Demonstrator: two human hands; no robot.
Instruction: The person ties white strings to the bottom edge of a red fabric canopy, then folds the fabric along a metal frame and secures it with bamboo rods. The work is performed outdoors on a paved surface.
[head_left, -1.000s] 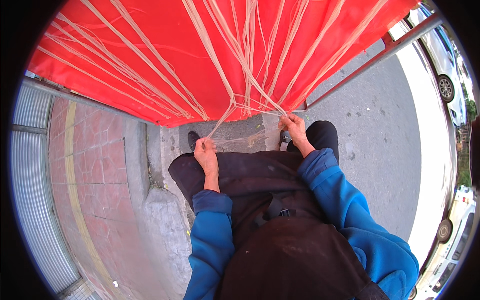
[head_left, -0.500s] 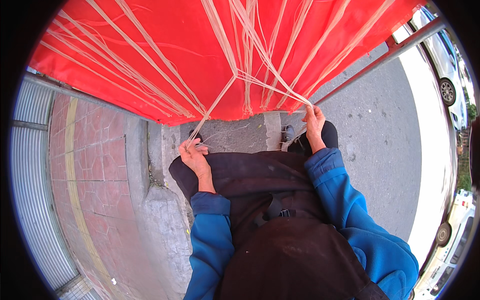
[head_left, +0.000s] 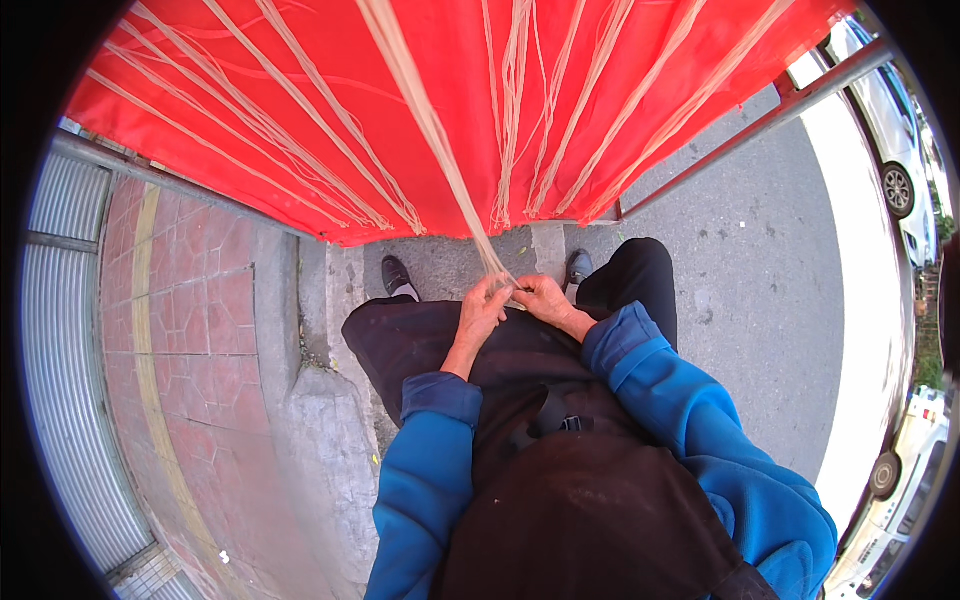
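A bundle of pale, stringy strands (head_left: 440, 145) runs down over the red cloth (head_left: 330, 110) and past its near edge. My left hand (head_left: 484, 310) pinches the bundle near its lower end, above my dark apron (head_left: 560, 490). Right beside it, my right hand (head_left: 545, 302) pinches the same bundle, fingertips almost touching the left ones. The very ends of the strands are hidden by my fingers. More bunches of strands (head_left: 590, 110) lie spread in rows across the cloth on both sides.
Metal rails (head_left: 755, 125) run along the sides of the red cloth. Beneath are grey pavement (head_left: 740, 260) and a raised curb (head_left: 325, 440), with reddish paving (head_left: 200, 320) at left. A corrugated metal wall (head_left: 70, 370) stands far left; parked vehicles (head_left: 890, 180) are at right.
My hands, which were wide apart with strands stretched and crossed between them, have come together. The strands now form one narrow bundle running down to my fingers.
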